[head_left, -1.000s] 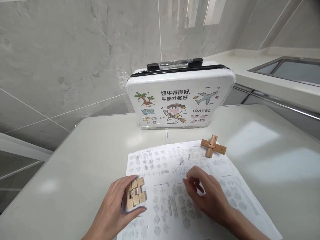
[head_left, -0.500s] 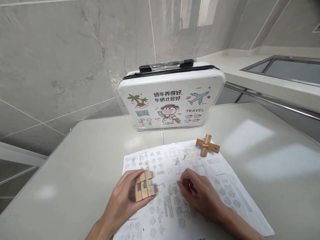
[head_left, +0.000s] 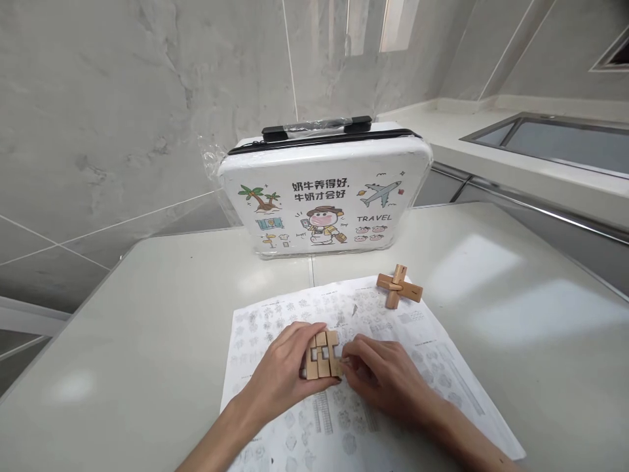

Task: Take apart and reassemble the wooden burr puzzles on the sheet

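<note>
Light wooden puzzle blocks, notched and lined up side by side, sit between the thumb and fingers of my left hand. My right hand touches the right edge of the blocks with its thumb and forefinger closed together; whether it pinches a piece there is hidden. Both hands are over a printed sheet covered with small diagrams. A darker wooden cross-shaped puzzle rests on the sheet's far right corner, touched by neither hand.
A white suitcase with cartoon prints and plastic wrap stands upright at the back of the pale table. Behind it rises a grey marbled wall. A ledge with a dark-framed panel is at the right.
My left hand has carried the blocks to the right, up to my right hand, which now touches them. The whole view has shifted slightly.
</note>
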`<state>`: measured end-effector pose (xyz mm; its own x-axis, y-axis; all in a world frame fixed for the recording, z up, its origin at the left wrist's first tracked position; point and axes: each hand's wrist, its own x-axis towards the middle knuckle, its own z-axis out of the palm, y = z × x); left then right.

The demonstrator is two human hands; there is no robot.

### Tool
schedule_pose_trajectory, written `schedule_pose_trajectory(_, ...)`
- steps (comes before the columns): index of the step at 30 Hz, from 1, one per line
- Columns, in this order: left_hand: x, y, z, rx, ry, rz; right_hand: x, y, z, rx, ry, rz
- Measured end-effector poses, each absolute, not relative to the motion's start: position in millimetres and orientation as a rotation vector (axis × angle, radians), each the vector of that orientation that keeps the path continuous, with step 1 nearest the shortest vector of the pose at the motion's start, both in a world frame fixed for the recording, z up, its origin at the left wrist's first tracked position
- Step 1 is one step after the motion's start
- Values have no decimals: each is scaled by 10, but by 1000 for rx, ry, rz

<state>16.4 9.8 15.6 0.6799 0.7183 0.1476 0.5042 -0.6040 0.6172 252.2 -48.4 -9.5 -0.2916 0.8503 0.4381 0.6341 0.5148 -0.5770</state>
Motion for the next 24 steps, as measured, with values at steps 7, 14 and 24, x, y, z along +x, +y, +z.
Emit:
schedule_pose_trajectory(7,-49,250,261,2405,951,391,2500,-498,-142,-1248,-2152,364)
schedule_pose_trajectory(14,-209,310,338,2082,1040,542,2482,-490,-141,-1275,-2013,489)
schedule_pose_trajectory(24,-26,107,318,1721,990,536,2483,-495,46,-1053,-1573,940)
